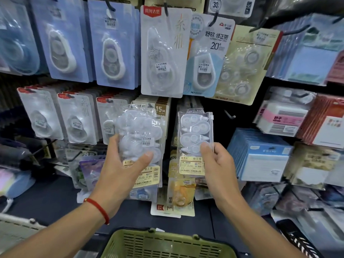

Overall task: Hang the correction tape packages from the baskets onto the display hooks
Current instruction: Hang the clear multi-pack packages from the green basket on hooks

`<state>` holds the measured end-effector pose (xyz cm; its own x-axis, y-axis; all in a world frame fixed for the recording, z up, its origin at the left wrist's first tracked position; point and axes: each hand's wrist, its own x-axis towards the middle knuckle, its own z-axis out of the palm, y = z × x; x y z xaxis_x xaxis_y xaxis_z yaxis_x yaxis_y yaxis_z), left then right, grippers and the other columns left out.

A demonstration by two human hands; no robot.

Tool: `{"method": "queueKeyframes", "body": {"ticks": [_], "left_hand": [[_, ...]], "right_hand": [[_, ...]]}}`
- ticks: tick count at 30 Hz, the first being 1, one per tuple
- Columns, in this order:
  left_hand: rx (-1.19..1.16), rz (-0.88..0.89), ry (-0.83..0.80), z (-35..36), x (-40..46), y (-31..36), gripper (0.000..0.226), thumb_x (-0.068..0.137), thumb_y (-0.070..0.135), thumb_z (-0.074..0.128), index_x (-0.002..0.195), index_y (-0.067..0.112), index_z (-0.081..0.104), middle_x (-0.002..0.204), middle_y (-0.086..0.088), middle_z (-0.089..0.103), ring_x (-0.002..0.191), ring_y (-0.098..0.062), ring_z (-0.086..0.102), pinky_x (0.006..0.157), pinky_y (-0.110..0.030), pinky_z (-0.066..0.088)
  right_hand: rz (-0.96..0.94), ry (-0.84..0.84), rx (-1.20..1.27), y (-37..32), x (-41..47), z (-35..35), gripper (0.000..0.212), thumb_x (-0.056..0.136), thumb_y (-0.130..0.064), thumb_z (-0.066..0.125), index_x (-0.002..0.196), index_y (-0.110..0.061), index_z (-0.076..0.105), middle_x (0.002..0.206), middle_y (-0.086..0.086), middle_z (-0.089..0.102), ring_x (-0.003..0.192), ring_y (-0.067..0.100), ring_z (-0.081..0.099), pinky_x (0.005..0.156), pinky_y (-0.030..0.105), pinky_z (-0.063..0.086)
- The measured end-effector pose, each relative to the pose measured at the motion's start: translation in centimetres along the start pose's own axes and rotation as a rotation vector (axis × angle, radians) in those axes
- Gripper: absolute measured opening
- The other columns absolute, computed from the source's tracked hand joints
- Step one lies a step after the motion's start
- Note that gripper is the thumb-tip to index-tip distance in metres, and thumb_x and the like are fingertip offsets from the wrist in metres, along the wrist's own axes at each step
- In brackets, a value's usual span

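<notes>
Before crowded display hooks (229, 114) (green basket (167, 244) below), each grip holds correction tape packages (194, 138).

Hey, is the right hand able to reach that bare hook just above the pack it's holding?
Probably yes. The bare hook juts out just up-right of the single pack the right hand grips, with nothing hanging between them.

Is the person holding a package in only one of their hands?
No: the left hand grips a stack of packages and the right hand holds a single package.
</notes>
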<state>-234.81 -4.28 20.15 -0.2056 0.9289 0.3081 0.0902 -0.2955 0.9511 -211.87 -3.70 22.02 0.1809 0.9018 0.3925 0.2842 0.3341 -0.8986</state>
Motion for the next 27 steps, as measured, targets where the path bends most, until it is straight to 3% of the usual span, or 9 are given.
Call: {"method": "queueKeyframes", "body": {"ticks": [3, 6, 11, 15, 17, 19, 21, 23, 27], "left_hand": [[-0.013, -0.001, 0.001, 0.0, 0.1, 0.0, 0.101, 0.060, 0.069, 0.085, 0.147, 0.043, 0.041, 0.141, 0.011, 0.061, 0.131, -0.011, 0.059, 0.116, -0.049, 0.046], [-0.023, 0.001, 0.009, 0.0, 0.2, 0.0, 0.092, 0.062, 0.066, 0.086, 0.142, 0.044, 0.045, 0.135, 0.016, 0.065, 0.126, -0.007, 0.062, 0.114, -0.048, 0.048], [-0.020, 0.010, 0.013, -0.1, 0.2, 0.0, 0.081, 0.066, 0.063, 0.086, 0.136, 0.044, 0.049, 0.128, 0.018, 0.069, 0.120, -0.005, 0.066, 0.111, -0.048, 0.050], [-0.024, 0.009, 0.010, -0.1, 0.2, 0.0, 0.086, 0.065, 0.066, 0.085, 0.139, 0.043, 0.047, 0.133, 0.015, 0.067, 0.125, -0.010, 0.064, 0.112, -0.050, 0.050], [-0.025, -0.002, -0.002, -0.1, 0.1, 0.0, 0.089, 0.064, 0.066, 0.085, 0.140, 0.041, 0.046, 0.135, 0.013, 0.065, 0.127, -0.012, 0.062, 0.113, -0.051, 0.049], [-0.033, -0.014, -0.016, 0.0, 0.0, 0.0, 0.087, 0.064, 0.062, 0.086, 0.139, 0.040, 0.047, 0.132, 0.012, 0.067, 0.124, -0.010, 0.064, 0.111, -0.049, 0.051], [-0.036, -0.027, -0.032, 0.1, -0.2, 0.0, 0.084, 0.064, 0.060, 0.087, 0.137, 0.040, 0.049, 0.127, 0.013, 0.069, 0.119, -0.008, 0.066, 0.109, -0.046, 0.052], [-0.052, -0.038, -0.051, 0.3, -0.4, -0.2, 0.084, 0.065, 0.057, 0.091, 0.137, 0.041, 0.049, 0.125, 0.014, 0.070, 0.117, -0.005, 0.067, 0.106, -0.038, 0.053], [-0.082, -0.061, -0.107, 1.2, -0.9, -0.4, 0.072, 0.070, 0.047, 0.090, 0.131, 0.042, 0.051, 0.120, 0.020, 0.073, 0.110, 0.002, 0.069, 0.089, -0.017, 0.057]], "right_hand": [[0.012, 0.011, 0.014, -0.1, -0.1, 0.2, 0.048, 0.108, -0.039, 0.054, 0.081, -0.002, 0.038, 0.072, 0.007, 0.037, 0.064, 0.021, 0.037, 0.048, 0.032, 0.038], [0.004, 0.029, 0.036, -0.1, -0.3, 0.3, 0.047, 0.108, -0.038, 0.054, 0.083, 0.000, 0.041, 0.073, 0.017, 0.040, 0.065, 0.025, 0.040, 0.045, 0.020, 0.040], [0.074, 0.027, 0.106, 0.4, -0.6, 0.8, 0.047, 0.105, -0.045, 0.055, 0.085, -0.003, 0.046, 0.086, 0.039, 0.048, 0.067, 0.031, 0.048, 0.042, 0.027, 0.047], [0.164, -0.010, 0.073, 0.5, 0.1, 1.1, 0.057, 0.087, -0.068, 0.051, 0.084, -0.011, 0.052, 0.080, 0.020, 0.055, 0.070, 0.027, 0.058, 0.050, 0.036, 0.052], [0.241, -0.082, -0.016, 1.3, 0.9, 0.8, 0.065, 0.089, -0.073, 0.049, 0.097, -0.009, 0.058, 0.091, 0.023, 0.064, 0.081, 0.028, 0.067, 0.074, 0.058, 0.057], [0.329, -0.125, -0.135, 2.2, 1.3, 0.3, 0.053, 0.099, -0.062, 0.050, 0.115, -0.013, 0.061, 0.095, 0.009, 0.070, 0.093, 0.024, 0.070, 0.099, 0.049, 0.057], [0.349, -0.200, -0.338, 2.8, 0.8, -0.1, 0.039, 0.105, -0.053, 0.049, 0.129, -0.023, 0.056, 0.100, -0.009, 0.066, 0.099, 0.015, 0.066, 0.095, 0.042, 0.053], [0.299, -0.306, -0.408, 2.6, 0.0, 0.1, 0.025, 0.106, -0.051, 0.049, 0.124, -0.035, 0.059, 0.112, -0.018, 0.064, 0.113, 0.010, 0.063, 0.099, 0.037, 0.050], [0.167, -0.436, -0.118, 0.5, -1.6, 1.7, 0.021, 0.101, -0.053, 0.060, 0.116, -0.040, 0.067, 0.113, -0.018, 0.073, 0.107, 0.004, 0.069, 0.097, 0.042, 0.058]]}}
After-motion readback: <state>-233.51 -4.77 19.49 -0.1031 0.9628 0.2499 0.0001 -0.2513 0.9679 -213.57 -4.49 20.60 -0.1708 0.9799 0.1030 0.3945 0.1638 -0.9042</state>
